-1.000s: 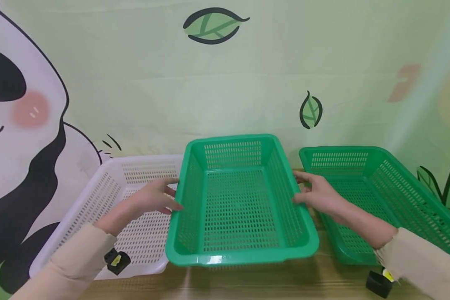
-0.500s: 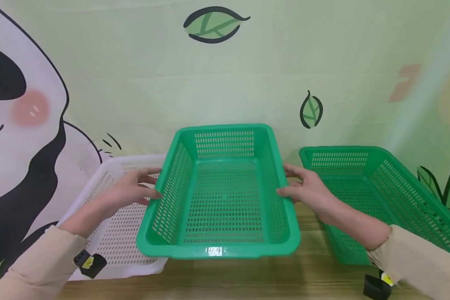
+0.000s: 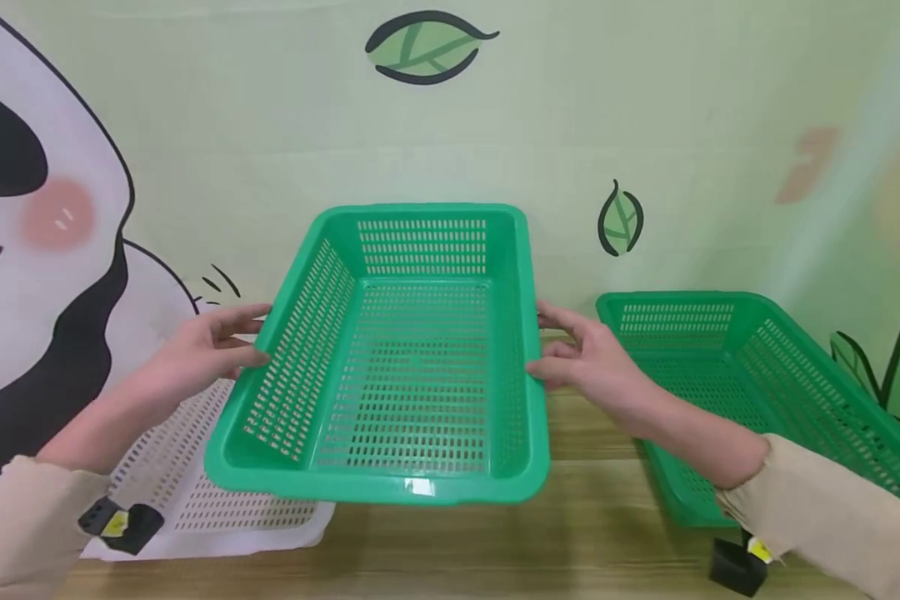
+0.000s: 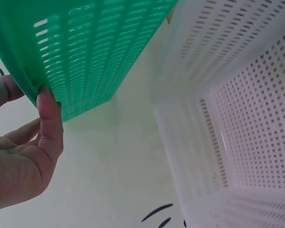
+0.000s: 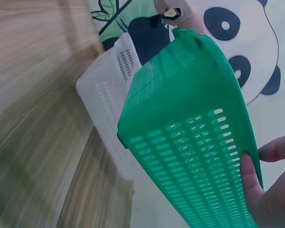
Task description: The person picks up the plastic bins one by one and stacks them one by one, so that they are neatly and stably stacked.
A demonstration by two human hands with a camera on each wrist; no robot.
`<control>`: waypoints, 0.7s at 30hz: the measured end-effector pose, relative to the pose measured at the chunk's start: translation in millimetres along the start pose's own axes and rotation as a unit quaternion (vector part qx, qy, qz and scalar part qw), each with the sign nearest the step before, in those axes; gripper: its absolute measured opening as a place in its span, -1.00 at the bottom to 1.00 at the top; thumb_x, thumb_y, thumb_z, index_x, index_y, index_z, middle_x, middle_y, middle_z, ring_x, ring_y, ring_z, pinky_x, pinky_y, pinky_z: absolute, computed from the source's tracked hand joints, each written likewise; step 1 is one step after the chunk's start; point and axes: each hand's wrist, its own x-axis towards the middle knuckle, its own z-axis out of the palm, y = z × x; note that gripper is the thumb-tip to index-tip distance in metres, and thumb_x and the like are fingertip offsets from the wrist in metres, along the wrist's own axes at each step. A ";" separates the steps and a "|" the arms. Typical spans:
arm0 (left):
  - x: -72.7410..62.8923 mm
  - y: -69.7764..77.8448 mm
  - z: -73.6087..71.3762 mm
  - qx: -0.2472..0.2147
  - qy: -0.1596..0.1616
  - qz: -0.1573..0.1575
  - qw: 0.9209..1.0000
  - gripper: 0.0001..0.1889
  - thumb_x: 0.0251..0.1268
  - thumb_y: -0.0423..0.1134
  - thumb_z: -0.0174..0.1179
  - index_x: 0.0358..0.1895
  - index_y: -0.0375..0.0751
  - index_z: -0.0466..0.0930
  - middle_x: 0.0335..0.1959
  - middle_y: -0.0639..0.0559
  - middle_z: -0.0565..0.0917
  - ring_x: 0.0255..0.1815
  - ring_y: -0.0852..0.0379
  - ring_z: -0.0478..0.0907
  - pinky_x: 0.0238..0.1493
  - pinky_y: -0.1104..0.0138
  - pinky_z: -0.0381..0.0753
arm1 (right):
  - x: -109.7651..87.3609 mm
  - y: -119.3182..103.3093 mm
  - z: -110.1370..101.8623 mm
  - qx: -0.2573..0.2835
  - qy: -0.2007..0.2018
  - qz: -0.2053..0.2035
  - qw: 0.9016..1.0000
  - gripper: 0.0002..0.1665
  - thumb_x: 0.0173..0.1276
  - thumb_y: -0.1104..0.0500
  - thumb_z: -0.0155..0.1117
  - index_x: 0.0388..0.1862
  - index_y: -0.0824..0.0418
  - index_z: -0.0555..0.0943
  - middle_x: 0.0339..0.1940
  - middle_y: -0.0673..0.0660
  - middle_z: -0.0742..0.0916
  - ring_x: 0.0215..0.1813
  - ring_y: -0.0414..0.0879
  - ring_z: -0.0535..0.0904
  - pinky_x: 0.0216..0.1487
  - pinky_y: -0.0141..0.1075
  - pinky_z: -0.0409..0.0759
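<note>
We are holding the green perforated basket [image 3: 397, 367] up off the wooden worktop [image 3: 592, 533], one hand on each long side so it is staying level between us. Our left hand [image 3: 195, 354] is pinching the left rim, thumb curled over the edge; our right hand [image 3: 588, 362] is clasping the right rim the same way. The basket is hanging above the near corner of the white perforated basket [image 3: 195, 492] lying to the left. A second green basket [image 3: 757, 375] is resting on the worktop to the right, well apart
</note>
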 end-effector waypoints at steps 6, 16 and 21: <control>-8.4 -11.6 -14.0 0.032 -0.005 -0.003 0.999 -0.35 0.28 -0.27 0.04 0.39 -0.32 -0.01 0.18 -0.35 0.34 0.00 -0.12 0.49 -0.25 0.34 0.53 | 5.7 -3.6 16.9 0.036 -0.021 -0.030 0.999 -0.16 0.19 0.41 0.12 0.42 0.25 0.01 0.24 0.24 0.31 -0.19 -0.11 0.58 -0.13 -0.17 0.58; -20.7 -26.4 -32.9 0.073 0.018 -0.035 0.997 -0.30 0.31 -0.22 0.03 0.41 -0.30 -0.12 0.24 -0.40 0.23 0.08 -0.29 0.38 -0.02 -0.15 0.37 | 13.1 -10.1 45.2 0.067 -0.036 -0.055 0.996 -0.06 0.12 0.51 0.13 0.44 0.25 -0.05 0.25 0.21 0.27 -0.08 0.03 0.55 -0.11 -0.20 0.58; -23.7 -32.7 -40.5 0.089 0.035 -0.038 0.995 -0.30 0.31 -0.23 0.03 0.41 -0.31 -0.11 0.22 -0.43 0.23 0.10 -0.35 0.35 -0.02 -0.21 0.33 | 17.9 -13.2 58.1 0.073 -0.041 -0.075 0.994 -0.03 0.10 0.53 0.15 0.44 0.21 -0.04 0.24 0.19 0.29 -0.09 0.05 0.54 -0.13 -0.18 0.59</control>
